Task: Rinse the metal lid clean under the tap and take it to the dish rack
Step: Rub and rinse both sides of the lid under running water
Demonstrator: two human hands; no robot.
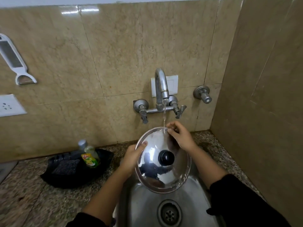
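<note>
A round shiny metal lid (pixel 154 164) with a black knob (pixel 166 157) is held tilted over the steel sink (pixel 144 208), its top facing me. My left hand (pixel 132 157) grips the lid's left rim, thumb on top. My right hand (pixel 181 136) pinches the lid's far rim, where a thin stream of water from the tap (pixel 161 86) lands. No dish rack is in view.
A black tray (pixel 101 167) on the granite counter at the left holds a dish-soap bottle (pixel 89 155) and a dark scrub pad (pixel 66 167). A white peeler (pixel 14 60) and a socket (pixel 9 105) are on the tiled wall. A side wall stands close on the right.
</note>
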